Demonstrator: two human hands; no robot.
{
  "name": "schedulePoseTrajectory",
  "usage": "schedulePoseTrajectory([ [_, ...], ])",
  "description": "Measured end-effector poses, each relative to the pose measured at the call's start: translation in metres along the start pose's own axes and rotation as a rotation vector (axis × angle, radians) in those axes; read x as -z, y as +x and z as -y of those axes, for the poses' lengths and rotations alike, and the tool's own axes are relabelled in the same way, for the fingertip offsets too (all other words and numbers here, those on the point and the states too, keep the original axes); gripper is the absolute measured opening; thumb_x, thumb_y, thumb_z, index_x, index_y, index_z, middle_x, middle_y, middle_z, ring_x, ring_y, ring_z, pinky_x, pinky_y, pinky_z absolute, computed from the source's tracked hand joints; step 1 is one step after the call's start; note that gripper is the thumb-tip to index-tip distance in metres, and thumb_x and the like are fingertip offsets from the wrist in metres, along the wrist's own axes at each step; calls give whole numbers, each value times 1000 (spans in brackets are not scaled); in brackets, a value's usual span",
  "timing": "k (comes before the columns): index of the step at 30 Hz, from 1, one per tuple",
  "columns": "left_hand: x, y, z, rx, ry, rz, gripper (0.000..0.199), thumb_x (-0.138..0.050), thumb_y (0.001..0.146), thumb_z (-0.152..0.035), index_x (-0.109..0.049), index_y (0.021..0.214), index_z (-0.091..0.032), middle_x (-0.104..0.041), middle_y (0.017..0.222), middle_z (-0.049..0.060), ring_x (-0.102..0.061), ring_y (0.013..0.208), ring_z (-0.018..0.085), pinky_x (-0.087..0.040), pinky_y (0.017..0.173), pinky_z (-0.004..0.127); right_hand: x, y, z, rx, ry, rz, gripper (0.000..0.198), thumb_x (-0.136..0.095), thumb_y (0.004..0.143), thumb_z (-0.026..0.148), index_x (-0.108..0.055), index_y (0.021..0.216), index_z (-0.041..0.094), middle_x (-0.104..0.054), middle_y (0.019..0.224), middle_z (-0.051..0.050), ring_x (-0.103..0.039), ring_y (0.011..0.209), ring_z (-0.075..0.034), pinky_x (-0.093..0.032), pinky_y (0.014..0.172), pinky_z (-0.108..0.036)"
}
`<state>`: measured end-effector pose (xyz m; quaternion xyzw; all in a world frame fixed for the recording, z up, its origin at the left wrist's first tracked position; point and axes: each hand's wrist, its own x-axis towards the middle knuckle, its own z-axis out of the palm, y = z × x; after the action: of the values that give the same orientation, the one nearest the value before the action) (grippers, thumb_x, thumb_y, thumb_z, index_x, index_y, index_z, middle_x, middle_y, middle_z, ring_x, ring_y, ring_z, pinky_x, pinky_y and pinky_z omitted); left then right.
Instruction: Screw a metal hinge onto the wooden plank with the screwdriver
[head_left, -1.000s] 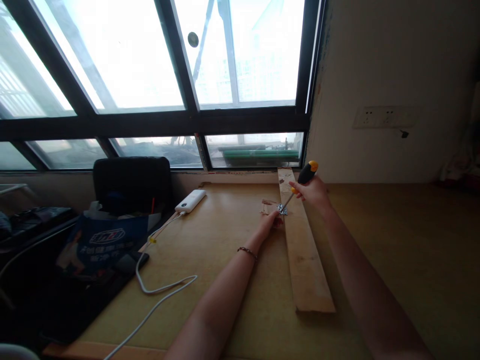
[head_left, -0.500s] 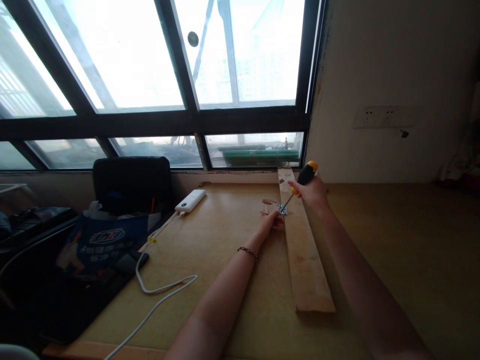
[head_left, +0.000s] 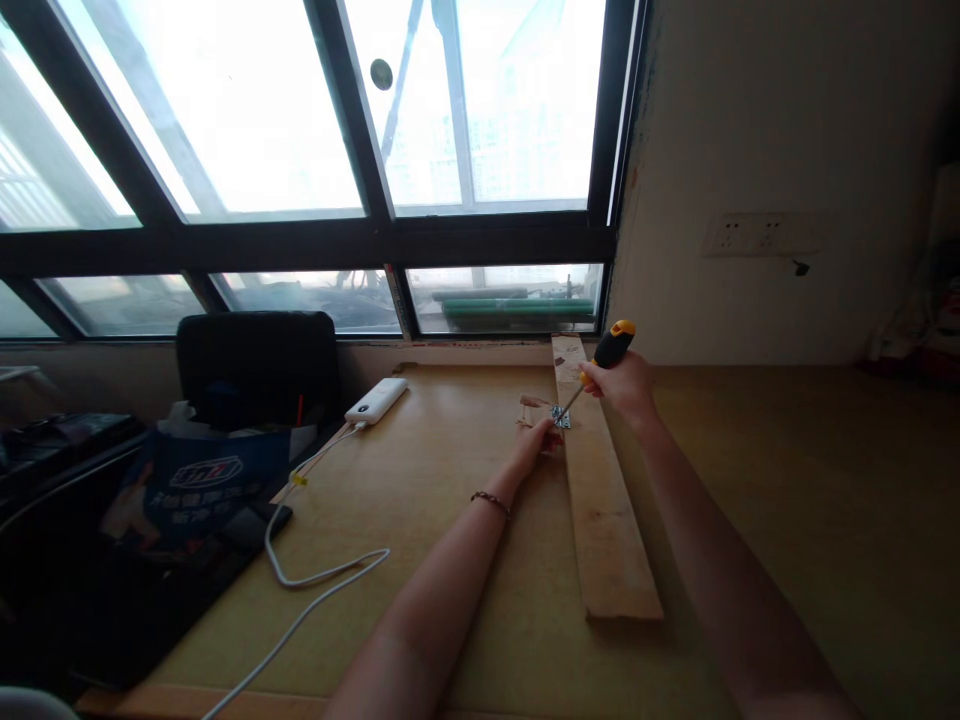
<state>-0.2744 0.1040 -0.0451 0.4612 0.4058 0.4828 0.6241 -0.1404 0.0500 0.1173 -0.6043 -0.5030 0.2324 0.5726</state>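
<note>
A long wooden board (head_left: pixel 607 520) lies lengthwise on the table, its far end near the window. On its left edge sits a small shiny metal hinge (head_left: pixel 564 421). My right hand (head_left: pixel 628 386) is closed around a screwdriver (head_left: pixel 613 344) with a black and yellow handle, tilted so its shank runs down and left to the hinge. The exact contact of the tip is too small to see. My left hand (head_left: pixel 532 443) is closed at the board's left edge, thumb against the hinge; its other fingers are partly hidden. Beside it lies a small brownish, partly clear wrapper (head_left: pixel 531 402).
A white power bank (head_left: pixel 377 401) with a white cable (head_left: pixel 330 598) lies on the table (head_left: pixel 450 450) to the left. Beyond the left edge stand a black chair (head_left: pixel 255 360) and a blue bag (head_left: pixel 199 490). The window (head_left: pixel 495 240) and wall bound the far side.
The whole view has shifted slightly, with things appearing a little further left. Both hands keep their places at the hinge and on the screwdriver.
</note>
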Motion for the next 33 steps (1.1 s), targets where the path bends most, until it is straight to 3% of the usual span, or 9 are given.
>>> schedulePoseTrajectory([
  [5, 1, 2, 0, -2, -10, 1, 23, -53, 68, -33, -57, 63, -10, -58, 50, 5, -45, 36, 7, -30, 38, 19, 31, -1, -5, 108, 10, -144, 30, -67, 63, 40, -59, 74, 13, -68, 72, -10, -65, 55, -20, -55, 47, -27],
  [9, 1, 2, 0, 13, -16, -4, 22, -54, 67, -32, -55, 61, -11, -58, 50, 5, -44, 36, 7, -30, 37, 19, 71, -14, -43, 414, -246, -116, 28, -58, 73, 36, -60, 92, 16, -66, 92, -9, -65, 82, -23, -54, 75, -34],
  [12, 0, 0, -2, 18, -17, -8, 23, -55, 66, -34, -55, 61, -11, -57, 51, 4, -44, 36, 6, -30, 38, 19, 97, -25, -91, 645, -556, 126, 26, -52, 77, 20, -60, 102, 21, -59, 110, -11, -58, 101, -24, -47, 88, -37],
  [15, 0, -2, -4, 11, -18, 11, 24, -55, 66, -34, -55, 60, -11, -57, 51, 4, -44, 37, 6, -30, 38, 19, 115, -29, -136, 737, -769, 387, 36, -44, 76, 8, -60, 104, 24, -57, 115, -10, -57, 103, -24, -48, 87, -38],
  [18, 1, -3, -4, 1, -23, 31, 22, -53, 67, -33, -55, 61, -12, -57, 51, 4, -43, 37, 6, -30, 39, 19, 123, -28, -162, 772, -848, 519, 38, -42, 76, 6, -61, 101, 26, -59, 112, -8, -59, 98, -21, -50, 83, -35],
  [24, 1, -3, -3, 9, -10, 22, 22, -53, 68, -32, -56, 63, -12, -57, 51, 4, -43, 37, 6, -30, 39, 19, 123, -29, -169, 828, -967, 600, 39, -36, 81, 7, -58, 109, 24, -55, 117, -11, -59, 95, -21, -50, 79, -33],
  [29, 0, -3, -3, 8, -21, 9, 24, -55, 67, -34, -55, 62, -11, -58, 53, 4, -43, 37, 5, -31, 40, 18, 133, -25, -167, 790, -972, 641, 51, -37, 77, 2, -52, 118, 29, -53, 120, -8, -58, 99, -20, -50, 79, -31],
  [31, 0, -3, -3, 6, -34, 11, 23, -54, 67, -34, -55, 62, -11, -58, 52, 4, -43, 37, 6, -31, 39, 18, 132, -20, -157, 770, -919, 583, 57, -38, 74, 1, -47, 122, 30, -53, 121, -7, -55, 105, -21, -48, 84, -33],
  [33, 0, -3, -3, -4, -43, 12, 22, -54, 67, -33, -55, 63, -12, -57, 51, 4, -43, 36, 6, -30, 38, 18, 119, -15, -142, 737, -810, 433, 57, -41, 74, 4, -43, 126, 28, -52, 122, -8, -52, 109, -22, -43, 91, -37],
])
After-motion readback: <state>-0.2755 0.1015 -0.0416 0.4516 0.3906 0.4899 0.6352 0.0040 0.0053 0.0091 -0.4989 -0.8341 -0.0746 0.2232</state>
